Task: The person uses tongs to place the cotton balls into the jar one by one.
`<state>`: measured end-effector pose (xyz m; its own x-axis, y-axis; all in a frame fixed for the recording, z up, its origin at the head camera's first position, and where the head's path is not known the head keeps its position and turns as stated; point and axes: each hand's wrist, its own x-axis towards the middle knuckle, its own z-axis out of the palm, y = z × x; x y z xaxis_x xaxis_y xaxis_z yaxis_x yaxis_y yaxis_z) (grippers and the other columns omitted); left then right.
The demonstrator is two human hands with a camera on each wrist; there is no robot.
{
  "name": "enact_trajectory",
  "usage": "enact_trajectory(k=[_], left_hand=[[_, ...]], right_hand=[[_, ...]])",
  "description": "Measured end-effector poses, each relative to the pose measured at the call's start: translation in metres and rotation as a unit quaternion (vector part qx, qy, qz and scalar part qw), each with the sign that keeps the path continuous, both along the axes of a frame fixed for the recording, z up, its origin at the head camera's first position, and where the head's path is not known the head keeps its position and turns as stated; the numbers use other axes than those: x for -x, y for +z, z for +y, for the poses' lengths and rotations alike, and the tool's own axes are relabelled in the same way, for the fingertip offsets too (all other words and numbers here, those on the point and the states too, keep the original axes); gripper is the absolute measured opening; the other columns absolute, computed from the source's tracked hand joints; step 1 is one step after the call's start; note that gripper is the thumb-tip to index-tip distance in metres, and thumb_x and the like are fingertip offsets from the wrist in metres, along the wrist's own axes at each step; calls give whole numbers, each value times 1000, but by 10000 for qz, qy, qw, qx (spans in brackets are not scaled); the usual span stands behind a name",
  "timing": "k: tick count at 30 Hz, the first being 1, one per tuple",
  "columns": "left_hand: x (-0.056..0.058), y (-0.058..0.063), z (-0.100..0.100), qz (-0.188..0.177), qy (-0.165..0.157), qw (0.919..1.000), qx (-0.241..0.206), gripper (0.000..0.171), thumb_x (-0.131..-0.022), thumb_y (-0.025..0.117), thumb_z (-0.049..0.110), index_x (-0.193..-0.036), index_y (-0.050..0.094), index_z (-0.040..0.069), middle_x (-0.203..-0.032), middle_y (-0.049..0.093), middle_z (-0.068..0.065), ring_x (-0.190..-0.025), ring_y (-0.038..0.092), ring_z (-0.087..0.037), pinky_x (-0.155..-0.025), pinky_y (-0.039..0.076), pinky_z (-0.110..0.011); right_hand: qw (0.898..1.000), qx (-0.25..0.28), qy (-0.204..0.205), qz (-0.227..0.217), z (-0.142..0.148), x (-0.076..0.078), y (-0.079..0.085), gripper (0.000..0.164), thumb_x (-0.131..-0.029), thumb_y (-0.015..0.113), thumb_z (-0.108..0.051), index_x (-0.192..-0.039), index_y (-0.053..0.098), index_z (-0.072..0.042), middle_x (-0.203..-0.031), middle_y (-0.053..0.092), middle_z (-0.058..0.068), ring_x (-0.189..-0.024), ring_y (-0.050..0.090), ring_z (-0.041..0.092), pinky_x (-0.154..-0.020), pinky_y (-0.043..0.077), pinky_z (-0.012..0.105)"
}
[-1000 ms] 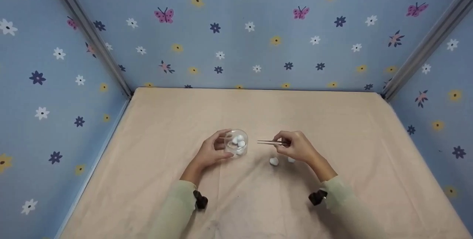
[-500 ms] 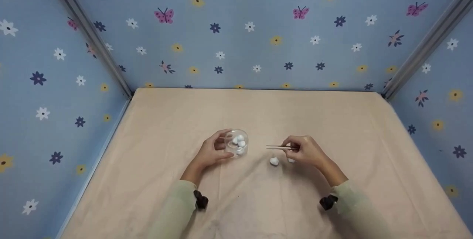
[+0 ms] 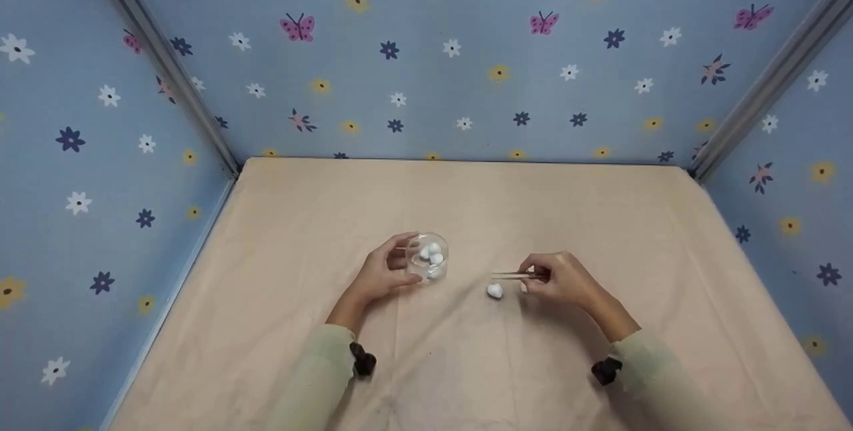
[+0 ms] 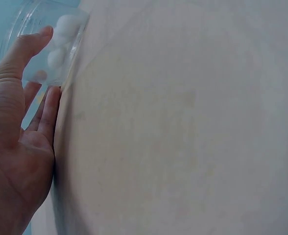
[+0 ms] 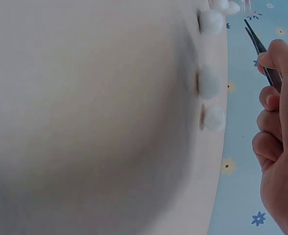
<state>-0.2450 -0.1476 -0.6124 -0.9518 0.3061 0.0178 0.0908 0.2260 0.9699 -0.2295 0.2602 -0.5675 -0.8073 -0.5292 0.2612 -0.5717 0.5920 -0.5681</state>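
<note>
My left hand [image 3: 378,278] grips a clear round jar [image 3: 416,266] from its left side, thumb near and fingers behind. Inside the jar lie several white cotton balls [image 3: 436,259], also visible through its wall in the left wrist view. My right hand [image 3: 563,278] pinches metal tweezers [image 3: 508,276], whose tips point left and stand slightly apart with nothing between them. Just below the tips, one cotton ball [image 3: 494,291] rests on the cloth; another [image 3: 524,288] is partly covered by my right fingers. The right wrist view shows three loose cotton balls [image 5: 208,82] in a row.
A pale peach cloth [image 3: 333,198] with light creases covers the table. Blue flowered panels [image 3: 426,58] stand at the back and both sides, with grey metal posts [image 3: 160,58] at the corners. A dark wrist camera [image 3: 606,371] sits at each cuff.
My right hand has drawn away from the jar, rightward and toward me, bringing the empty tweezers above the loose cotton balls. My left hand and the jar have stayed in place.
</note>
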Motion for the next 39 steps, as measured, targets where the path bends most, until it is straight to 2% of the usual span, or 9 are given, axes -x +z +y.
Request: enact_trajectory(k=[2,11,26,32,39], left_hand=[[0,1,0,20,-12,10000,57,86,-89,93,1,-165,56,15,-158,60,-22,-139,68,-40,-122,58,-54],[-1,1,1,14,63,9998,197,85,-90,93,4,-165,57,19,-157,60,-18,-138,68,-35,-120,58,-53],[-1,2,0,39,9,9999,95,86,-89,92,2,-166,55,15,-158,61,-20,-139,69,-38,-119,60,-50],[-1,2,0,-69,32,9999,145,87,-89,92,2,-166,56,18,-159,61,-17,-139,67,-35,-120,58,-48],[-1,0,-1,-27,101,9996,245,86,-89,93,3,-166,55,16,-157,59,-19,-137,67,-35,-117,60,-45]], right_hand=[[10000,-14,26,29,2,-1,-2,11,-90,83,-5,-99,83,-11,-70,66,-1,-65,46,-2,-60,40,20],[9997,-204,99,-75,7,-3,-7,11,-90,86,-6,-99,82,-11,-73,70,0,-67,48,-2,-62,43,20],[9980,-532,50,-343,6,-5,-9,9,-92,89,-10,-98,83,-14,-79,73,-3,-72,52,2,-66,45,21],[9973,-574,86,-448,6,-4,-10,9,-94,83,-7,-99,84,-15,-77,72,-3,-70,48,1,-65,42,21],[9977,-545,103,-385,6,-5,-11,10,-94,82,-6,-100,84,-14,-76,69,-3,-68,47,0,-64,41,21]])
